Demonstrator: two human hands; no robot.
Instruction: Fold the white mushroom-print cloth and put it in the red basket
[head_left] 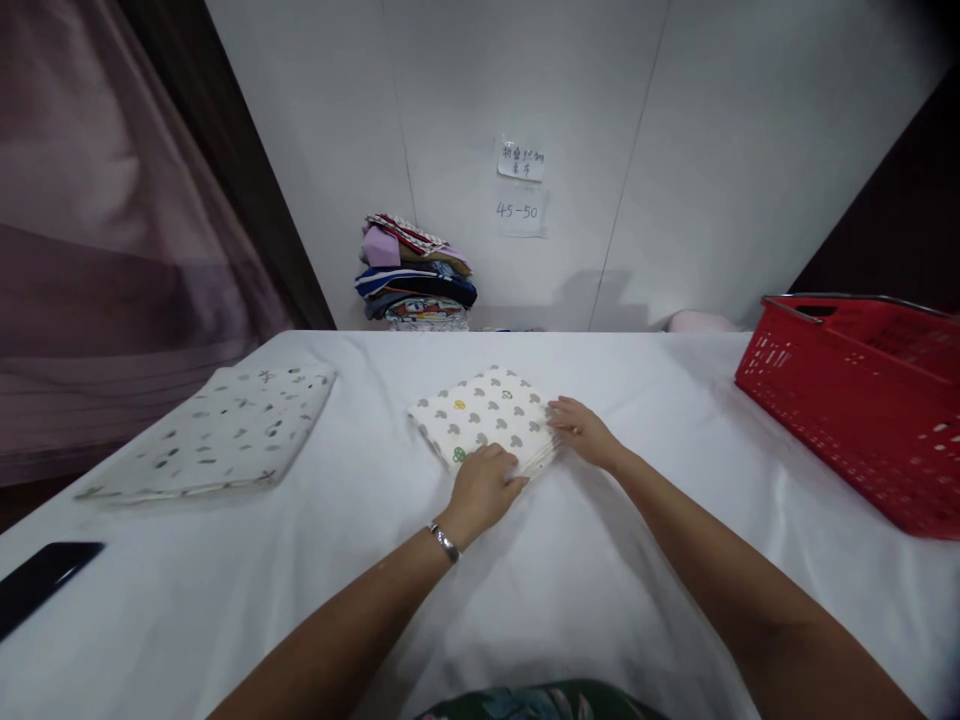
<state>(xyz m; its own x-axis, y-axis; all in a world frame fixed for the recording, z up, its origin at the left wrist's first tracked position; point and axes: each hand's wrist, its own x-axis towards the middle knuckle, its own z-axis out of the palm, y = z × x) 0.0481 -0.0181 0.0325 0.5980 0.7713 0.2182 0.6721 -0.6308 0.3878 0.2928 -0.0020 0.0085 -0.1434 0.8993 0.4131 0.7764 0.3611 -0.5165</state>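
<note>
A folded white cloth (491, 405) printed with grey, yellow and green mushroom-like shapes lies on the table in front of me. Its layers show along the near right edge. My left hand (487, 487) rests on its near side, fingers over the cloth and thumb apart to the right. At the right corner, my right hand (583, 428) touches the edge with its fingers stretched out. Another folded white cloth (232, 430), with small grey and dark prints, lies flat to the left, away from both hands.
A red plastic basket (855, 400) stands at the right. On the left edge lies a black phone-like object (45, 580). Beyond the white-covered table (300, 600), a stack of folded fabrics (416, 275) stands against the wall, left of paper notes (521, 212). A curtain (112, 250) hangs left.
</note>
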